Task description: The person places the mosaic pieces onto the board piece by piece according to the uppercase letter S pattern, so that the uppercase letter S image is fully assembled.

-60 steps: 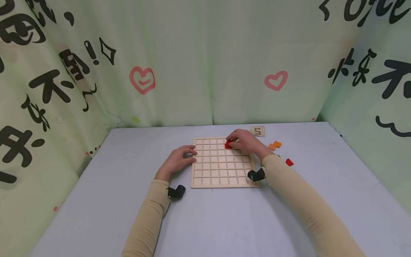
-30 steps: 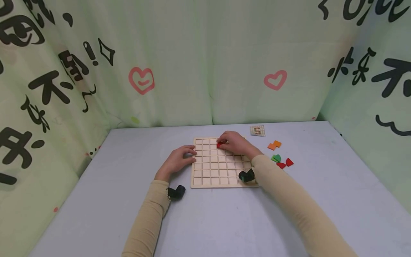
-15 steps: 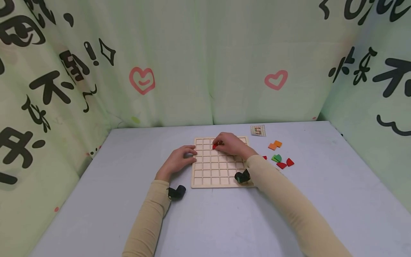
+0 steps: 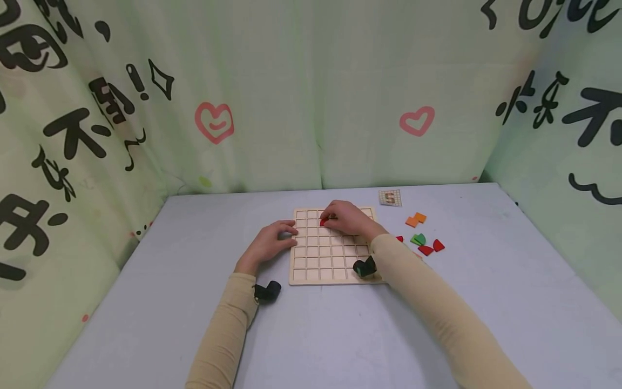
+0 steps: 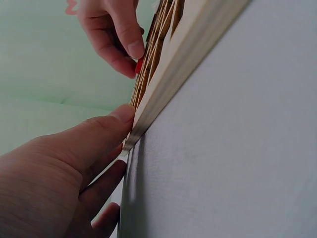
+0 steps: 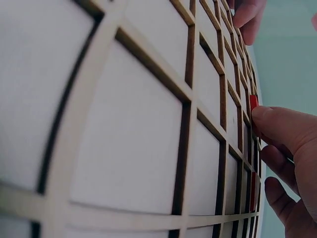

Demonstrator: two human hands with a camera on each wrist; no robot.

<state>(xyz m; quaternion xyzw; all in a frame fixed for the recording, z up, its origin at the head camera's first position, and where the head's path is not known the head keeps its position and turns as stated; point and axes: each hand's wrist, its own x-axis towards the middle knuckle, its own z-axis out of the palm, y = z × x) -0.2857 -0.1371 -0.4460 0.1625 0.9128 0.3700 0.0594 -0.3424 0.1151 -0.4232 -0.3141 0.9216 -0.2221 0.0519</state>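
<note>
A square wooden grid board [image 4: 339, 265] with raised lattice lines lies on the table. My right hand [image 4: 347, 217] is over its far rows, pinching a small red piece [image 4: 323, 222] between thumb and fingers. The right wrist view shows that red piece [image 6: 253, 103] right at the lattice, with a second red piece [image 6: 253, 191] in another cell close by. My left hand [image 4: 270, 241] touches the board's left edge with relaxed fingers. In the left wrist view its thumb [image 5: 121, 114] rests on the wooden border.
Right of the board lie loose pieces: orange ones [image 4: 416, 219], green ones [image 4: 418, 239] and red ones [image 4: 432, 248]. A small patterned card [image 4: 390, 198] is near the table's back edge. Printed curtains [image 4: 311, 108] enclose the back and sides. My right sleeve [image 4: 423, 292] crosses the table.
My right hand has moved left along the board's far rows with the red piece, then nearly stopped. Green and red loose pieces have come out from behind the sleeve. The left hand stays put.
</note>
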